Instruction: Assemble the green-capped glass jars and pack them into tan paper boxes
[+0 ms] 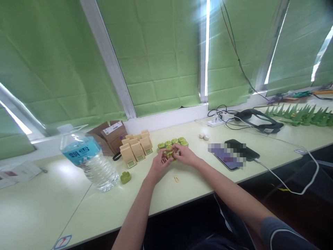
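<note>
My left hand [160, 163] and my right hand [184, 155] meet over the pale green table, both pinched on one small green clover-shaped piece [170, 155] held between them. Just behind it lie several more green clover pieces [173, 142] in a cluster. A lone green clover piece [125, 177] lies to the left, beside the water bottle [90, 158]. A tiny yellow ring [177, 179] rests on the table just in front of my hands. Several tan paper boxes [136, 149] stand left of the cluster.
A brown cardboard box [112, 133] sits behind the tan boxes. Right of my hands lie two phones [235, 152], a white cable [299, 173], a power strip [217, 121], a black headset [257, 119] and green spiky pieces [303, 114]. Papers [15, 172] lie far left. The table edge [182, 201] runs below.
</note>
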Action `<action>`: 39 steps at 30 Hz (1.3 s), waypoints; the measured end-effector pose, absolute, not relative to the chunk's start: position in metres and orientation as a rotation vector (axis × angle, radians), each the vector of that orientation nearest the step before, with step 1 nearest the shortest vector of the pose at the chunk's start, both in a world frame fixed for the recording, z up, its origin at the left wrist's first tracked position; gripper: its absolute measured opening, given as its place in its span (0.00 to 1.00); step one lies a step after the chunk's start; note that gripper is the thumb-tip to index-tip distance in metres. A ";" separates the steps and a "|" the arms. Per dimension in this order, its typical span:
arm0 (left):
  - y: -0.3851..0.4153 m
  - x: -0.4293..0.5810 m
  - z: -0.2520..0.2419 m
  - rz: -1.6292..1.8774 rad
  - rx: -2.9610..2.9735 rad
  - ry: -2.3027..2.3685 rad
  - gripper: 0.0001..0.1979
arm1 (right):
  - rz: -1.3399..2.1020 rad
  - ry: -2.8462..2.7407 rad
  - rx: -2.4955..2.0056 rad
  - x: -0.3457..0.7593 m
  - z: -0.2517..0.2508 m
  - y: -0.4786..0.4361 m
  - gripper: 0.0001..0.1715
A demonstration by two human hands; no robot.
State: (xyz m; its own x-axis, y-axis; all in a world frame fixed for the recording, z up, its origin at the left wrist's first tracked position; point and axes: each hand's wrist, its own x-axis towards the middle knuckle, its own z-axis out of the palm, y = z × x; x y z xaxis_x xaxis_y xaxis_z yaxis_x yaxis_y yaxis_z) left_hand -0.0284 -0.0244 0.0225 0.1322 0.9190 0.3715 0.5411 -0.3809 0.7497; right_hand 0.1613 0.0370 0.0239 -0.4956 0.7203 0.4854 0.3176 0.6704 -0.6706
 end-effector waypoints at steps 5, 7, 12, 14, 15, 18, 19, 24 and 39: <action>-0.024 -0.028 0.021 1.152 2.079 1.348 0.28 | 0.663 -2.101 -0.804 0.161 0.025 0.036 0.09; -0.025 -0.027 0.021 1.155 2.126 1.366 0.25 | 0.671 -2.107 -0.795 0.163 0.026 0.035 0.10; -0.025 -0.026 0.023 1.244 2.147 1.460 0.19 | 0.789 -2.028 -0.723 0.168 0.025 0.038 0.15; -0.024 -0.026 0.022 1.287 2.155 1.491 0.19 | 0.853 -1.864 -0.767 0.171 0.025 0.048 0.14; -0.024 -0.027 0.022 1.304 2.165 1.502 0.19 | 0.862 -1.757 -0.824 0.173 0.026 0.055 0.14; -0.021 -0.029 0.019 1.349 2.193 1.516 0.19 | 0.726 -1.651 -1.029 0.186 0.032 0.083 0.11; -0.021 -0.030 0.018 1.365 2.198 1.514 0.19 | 0.630 -1.679 -1.103 0.194 0.034 0.092 0.10; -0.017 -0.035 0.012 1.449 2.211 1.506 0.23 | 0.046 -1.965 -1.510 0.253 0.033 0.135 0.15; -0.013 -0.037 0.009 1.464 2.214 1.511 0.24 | 0.380 -1.756 -1.251 0.297 0.070 0.124 0.23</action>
State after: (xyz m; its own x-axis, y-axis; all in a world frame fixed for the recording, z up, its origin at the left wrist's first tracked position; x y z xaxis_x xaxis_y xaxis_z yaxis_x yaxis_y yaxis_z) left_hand -0.0371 -0.0127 0.0087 0.0527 0.7574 0.6508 0.6741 -0.5078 0.5364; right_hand 0.2972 0.1242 0.0703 -0.0641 0.8654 0.4970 0.5828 0.4367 -0.6852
